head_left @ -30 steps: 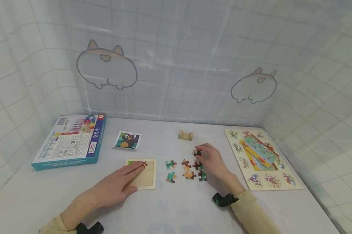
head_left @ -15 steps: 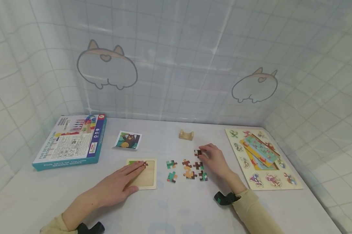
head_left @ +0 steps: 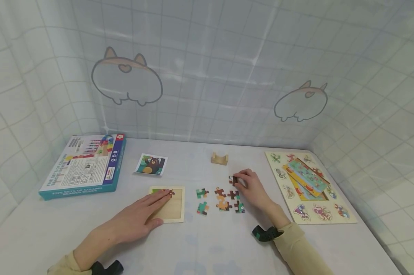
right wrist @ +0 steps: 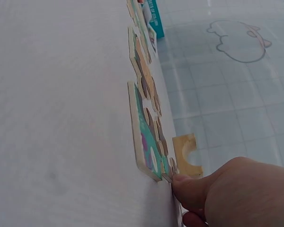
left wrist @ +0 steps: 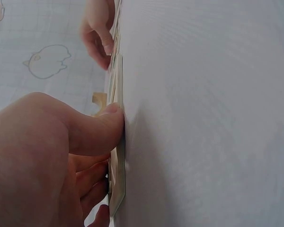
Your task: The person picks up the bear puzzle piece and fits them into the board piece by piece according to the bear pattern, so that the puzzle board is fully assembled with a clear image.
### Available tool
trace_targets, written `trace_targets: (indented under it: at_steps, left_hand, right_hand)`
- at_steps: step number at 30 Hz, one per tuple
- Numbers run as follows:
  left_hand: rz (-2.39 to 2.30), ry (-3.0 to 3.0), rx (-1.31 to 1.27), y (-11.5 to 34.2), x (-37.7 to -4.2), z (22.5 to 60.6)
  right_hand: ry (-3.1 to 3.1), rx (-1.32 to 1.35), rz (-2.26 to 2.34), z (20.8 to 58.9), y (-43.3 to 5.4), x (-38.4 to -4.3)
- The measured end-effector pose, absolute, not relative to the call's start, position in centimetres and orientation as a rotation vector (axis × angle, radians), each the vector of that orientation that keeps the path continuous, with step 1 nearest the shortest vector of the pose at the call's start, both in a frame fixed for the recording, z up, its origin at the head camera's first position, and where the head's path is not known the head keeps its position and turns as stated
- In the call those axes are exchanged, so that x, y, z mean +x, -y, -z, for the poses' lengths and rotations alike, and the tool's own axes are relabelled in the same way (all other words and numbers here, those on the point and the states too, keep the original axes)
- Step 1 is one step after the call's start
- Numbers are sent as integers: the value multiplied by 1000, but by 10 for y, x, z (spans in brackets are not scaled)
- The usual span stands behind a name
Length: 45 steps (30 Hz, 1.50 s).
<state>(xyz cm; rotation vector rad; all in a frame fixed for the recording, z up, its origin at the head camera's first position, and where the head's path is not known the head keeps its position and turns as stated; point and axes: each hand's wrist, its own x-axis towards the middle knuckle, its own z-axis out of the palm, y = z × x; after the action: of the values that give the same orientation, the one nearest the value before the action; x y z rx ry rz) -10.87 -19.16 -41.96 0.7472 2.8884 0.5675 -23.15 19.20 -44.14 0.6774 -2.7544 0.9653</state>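
My left hand (head_left: 138,217) rests on a square wooden puzzle tray (head_left: 182,206), fingers stretched over its upper left and thumb on the near edge. Green and brown puzzle pieces (head_left: 171,192) show beside the fingertips, the rest covered by the hand. My right hand (head_left: 253,189) pinches a dark puzzle piece (head_left: 231,180) between thumb and fingers, at the top of the loose pieces. Just below it lie a brown piece (head_left: 233,194) and a green piece (head_left: 239,207). Brown and orange pieces (head_left: 223,204) lie to their left, with two green pieces (head_left: 202,193) nearer the tray.
Behind the tray lies a bear picture card (head_left: 151,165). A small wooden holder (head_left: 219,158) stands at the back. At the left lies a teal-edged box (head_left: 81,166); at the right, an animal puzzle board (head_left: 297,208) with colourful cards (head_left: 306,175) on it.
The right fingers have shifted very slightly right, and more of the dark piece shows beside them. The left hand keeps its place on the tray.
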Motion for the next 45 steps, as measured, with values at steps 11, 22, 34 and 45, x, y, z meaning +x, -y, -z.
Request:
trace_targets:
  at_steps: [11,22,34,45]
  left_hand:
    - [-560,-2890,744,191,-109,419]
    - [-558,-2902,758,191,-109,420]
    - [-555,-2924,791,191,-109,420]
    - [-540,-2927,792,191,-108,420]
  right_hand:
    - [2745,681,-916,442,-190,-230]
    - [2746,657,-934,440,-190,-229]
    - [2720,711,-916,443,-192,-231]
    - [2759,609,-926,438,-191,-227]
